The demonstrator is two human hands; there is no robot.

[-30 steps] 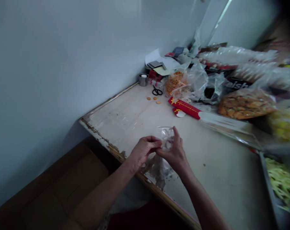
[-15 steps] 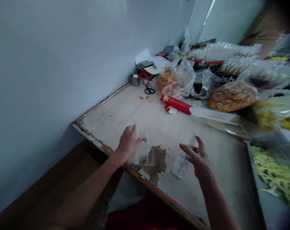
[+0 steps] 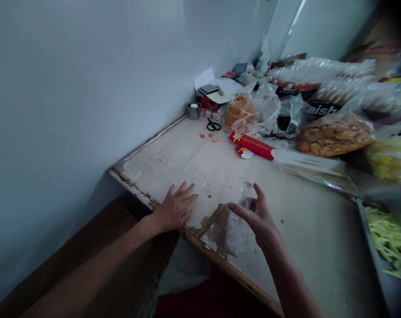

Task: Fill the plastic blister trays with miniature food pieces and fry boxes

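My left hand (image 3: 175, 210) lies flat near the front edge of the worn white table (image 3: 173, 154), fingers spread, seemingly on clear film. My right hand (image 3: 258, 216) is at a clear ribbed plastic tray (image 3: 236, 229), narrow and long. Its thumb reaches across the tray and its index finger sticks out apart; the other fingers are curled and partly hidden at the tray's right side. The tray looks slightly blurred, over or beside a bare brown patch (image 3: 215, 223) of worn tabletop. Whether it rests on the table is hard to tell.
Farther back lie a red printed sleeve (image 3: 253, 145), black-handled scissors (image 3: 213, 126), several small orange pieces (image 3: 211, 135) and a metal cup (image 3: 193, 111). Bags of snacks (image 3: 336, 134) crowd the right back. A metal tray (image 3: 369, 238) with pale yellow strips stands at right.
My left hand has flattened onto the table, fingers spread. My right hand and the clear plastic tray have moved left together, toward the bare patch. The view has shifted slightly.
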